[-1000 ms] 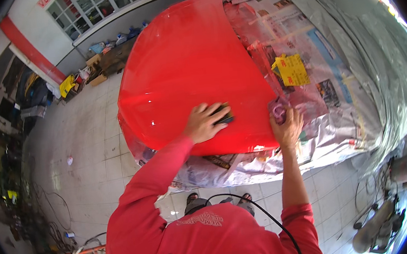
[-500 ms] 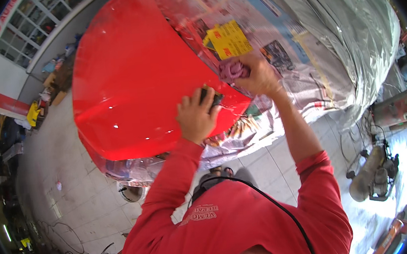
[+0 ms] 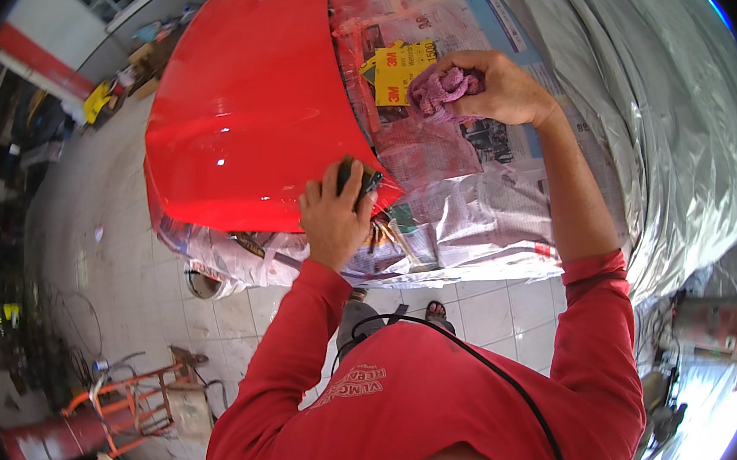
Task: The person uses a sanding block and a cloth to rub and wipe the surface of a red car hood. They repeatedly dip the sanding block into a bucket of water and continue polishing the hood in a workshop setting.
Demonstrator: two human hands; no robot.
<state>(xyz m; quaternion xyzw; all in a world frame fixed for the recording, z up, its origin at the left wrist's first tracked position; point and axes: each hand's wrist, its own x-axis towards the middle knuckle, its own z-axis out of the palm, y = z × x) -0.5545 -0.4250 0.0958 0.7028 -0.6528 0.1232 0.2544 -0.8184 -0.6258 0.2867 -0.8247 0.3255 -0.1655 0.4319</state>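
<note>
Two objects are grasped. Left hand: dark block, by the red panel's near right corner. Right hand: purple cloth over newspaper, contact unclear.

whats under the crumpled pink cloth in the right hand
Around the crumpled pink cloth in the right hand, newspaper sheets show, with a yellow printed sheet at its left edge. What lies directly beneath is covered, and contact cannot be told.

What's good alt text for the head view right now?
A person's left hand holds a dark block at the edge of a glossy red car hood; the right hand grips a crumpled pink cloth beside yellow sheets on newspaper.
</note>
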